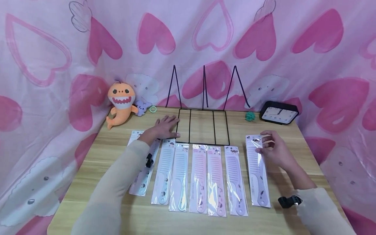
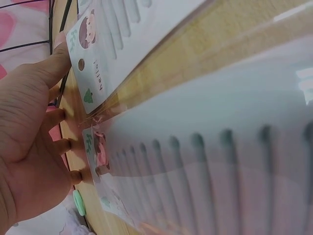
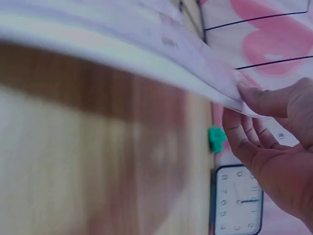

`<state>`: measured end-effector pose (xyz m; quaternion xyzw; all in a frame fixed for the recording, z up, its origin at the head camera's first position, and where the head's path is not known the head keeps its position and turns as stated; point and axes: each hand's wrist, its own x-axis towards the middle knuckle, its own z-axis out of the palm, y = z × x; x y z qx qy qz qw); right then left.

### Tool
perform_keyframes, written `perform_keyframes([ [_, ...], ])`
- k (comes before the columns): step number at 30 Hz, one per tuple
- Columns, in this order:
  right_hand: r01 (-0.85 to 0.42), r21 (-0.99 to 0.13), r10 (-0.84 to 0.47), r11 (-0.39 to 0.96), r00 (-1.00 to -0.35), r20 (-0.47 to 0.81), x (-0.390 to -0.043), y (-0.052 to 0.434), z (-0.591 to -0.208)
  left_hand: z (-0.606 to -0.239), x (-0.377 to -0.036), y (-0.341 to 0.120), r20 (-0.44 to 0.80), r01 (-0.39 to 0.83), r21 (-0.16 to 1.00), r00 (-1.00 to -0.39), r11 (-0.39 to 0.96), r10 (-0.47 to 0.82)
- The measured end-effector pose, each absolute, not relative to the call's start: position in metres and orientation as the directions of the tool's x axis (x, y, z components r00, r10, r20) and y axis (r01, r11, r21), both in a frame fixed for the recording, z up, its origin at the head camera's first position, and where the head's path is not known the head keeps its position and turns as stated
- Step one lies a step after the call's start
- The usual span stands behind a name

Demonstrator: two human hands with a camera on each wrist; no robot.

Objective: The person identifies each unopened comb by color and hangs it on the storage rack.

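My right hand (image 1: 274,148) pinches the top right edge of a packaged purple comb (image 1: 258,171) between thumb and fingers. The right wrist view shows the comb's clear sleeve (image 3: 215,81) raised off the wood at that edge. My left hand (image 1: 166,127) rests with fingers spread at the left side of a black wire rack (image 1: 202,143). In the left wrist view, its thumb (image 2: 56,61) lies at the corner of a packaged pale blue comb (image 2: 98,73). Between the hands lie a blue comb (image 1: 180,176), a pink comb (image 1: 198,179) and a purple comb (image 1: 236,181), among several in a row.
An orange shark plush (image 1: 121,101), a small purple toy (image 1: 142,107) and a green ring (image 1: 153,109) sit at the back left. A green scrunchie (image 1: 250,116) and black clock (image 1: 279,113) stand back right. A pink heart-print curtain (image 1: 188,49) hangs behind the wooden table (image 1: 158,222).
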<state>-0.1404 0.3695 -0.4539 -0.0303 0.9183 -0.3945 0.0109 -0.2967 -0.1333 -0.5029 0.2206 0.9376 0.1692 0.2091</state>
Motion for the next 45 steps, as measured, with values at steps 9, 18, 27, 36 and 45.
perform_keyframes([
  [9, -0.115, -0.772, 0.047, 0.625, -0.982, 0.184, -0.14, 0.349, -0.43, -0.5, -0.288, -0.133, -0.324, 0.357, 0.373, -0.815, 0.856, 0.481],
  [18, -0.206, -0.733, 0.064, 0.648, -0.945, 0.322, -0.145, 0.319, -0.402, -0.504, -0.297, -0.141, -0.331, 0.344, 0.395, -0.812, 0.852, 0.481],
  [27, -0.208, -0.803, 0.13, 0.558, -0.934, 0.332, -0.152, 0.302, -0.373, -0.49, -0.292, -0.136, -0.325, 0.359, 0.365, -0.816, 0.859, 0.479],
  [36, -0.361, -0.9, 0.145, 0.245, -0.904, 0.402, -0.155, 0.293, -0.36, -0.495, -0.293, -0.134, -0.362, 0.331, 0.387, -0.803, 0.86, 0.472],
  [45, -0.46, -0.888, 0.157, 0.023, -0.875, 0.457, -0.159, 0.287, -0.356, -0.494, -0.295, -0.131, -0.372, 0.326, 0.38, -0.803, 0.866, 0.466],
])
